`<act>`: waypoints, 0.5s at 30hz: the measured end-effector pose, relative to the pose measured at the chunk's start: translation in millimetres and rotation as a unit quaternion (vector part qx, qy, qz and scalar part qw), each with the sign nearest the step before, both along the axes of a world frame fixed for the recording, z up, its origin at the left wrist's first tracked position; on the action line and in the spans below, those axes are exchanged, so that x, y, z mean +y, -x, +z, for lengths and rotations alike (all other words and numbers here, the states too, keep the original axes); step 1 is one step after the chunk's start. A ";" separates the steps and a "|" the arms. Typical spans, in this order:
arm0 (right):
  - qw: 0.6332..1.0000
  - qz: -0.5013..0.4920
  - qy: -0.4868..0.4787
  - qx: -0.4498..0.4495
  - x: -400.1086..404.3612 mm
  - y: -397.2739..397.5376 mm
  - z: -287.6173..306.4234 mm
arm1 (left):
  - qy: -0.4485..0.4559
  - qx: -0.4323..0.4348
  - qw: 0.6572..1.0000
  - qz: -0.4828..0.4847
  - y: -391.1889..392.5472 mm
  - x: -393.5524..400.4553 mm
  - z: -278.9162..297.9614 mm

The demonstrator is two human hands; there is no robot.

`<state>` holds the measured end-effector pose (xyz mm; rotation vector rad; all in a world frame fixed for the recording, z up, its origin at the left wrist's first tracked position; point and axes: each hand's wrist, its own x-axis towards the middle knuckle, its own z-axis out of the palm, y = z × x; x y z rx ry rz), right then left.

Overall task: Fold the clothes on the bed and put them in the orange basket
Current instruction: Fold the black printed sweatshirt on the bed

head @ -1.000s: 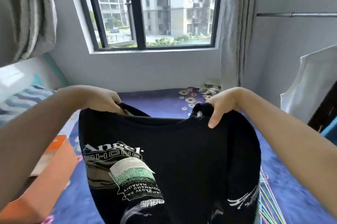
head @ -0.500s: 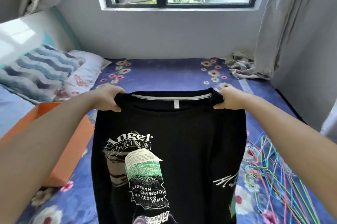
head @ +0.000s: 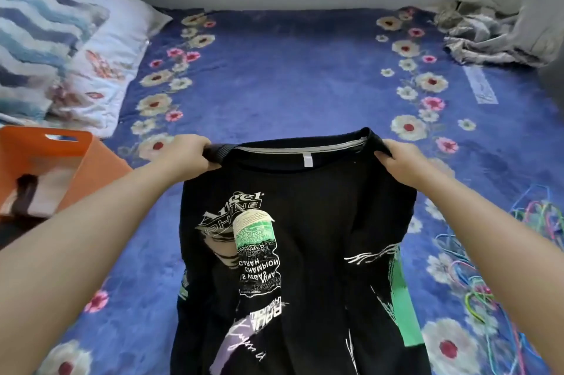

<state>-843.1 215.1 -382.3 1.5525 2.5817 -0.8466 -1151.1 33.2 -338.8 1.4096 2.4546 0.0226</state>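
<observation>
A black sweatshirt (head: 320, 222) with white and green prints hangs spread in front of me over the blue flowered bed (head: 290, 78). My left hand (head: 190, 153) grips its left shoulder and my right hand (head: 403, 161) grips its right shoulder, both next to the collar. The print faces me and the lower part sags and wrinkles toward the bed. The orange basket (head: 70, 145) stands on the bed to the left, with some folded cloth inside it.
Pillows (head: 55, 48) lie at the far left by the wall. A crumpled grey cloth (head: 476, 33) sits at the far right corner under a curtain. Several coloured hangers (head: 494, 283) are piled at the right edge of the bed.
My view has tilted down from the window to the bed. Both hands have lowered the sweatshirt and stretched it wider, still gripping its shoulders.
</observation>
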 end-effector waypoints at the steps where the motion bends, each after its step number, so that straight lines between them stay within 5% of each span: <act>1: 1.000 -0.013 0.002 0.004 5.9 3.8 -13.8 | 0.004 0.007 1.000 0.006 6.6 6.9 -11.7; 7: 0.996 -0.076 0.049 0.014 18.9 18.7 -116.7 | -0.074 -0.099 0.988 0.093 25.4 38.8 -116.0; 15: 0.990 -0.133 0.037 0.004 38.7 47.9 -225.0 | -0.042 -0.235 0.953 0.186 51.1 42.8 -251.1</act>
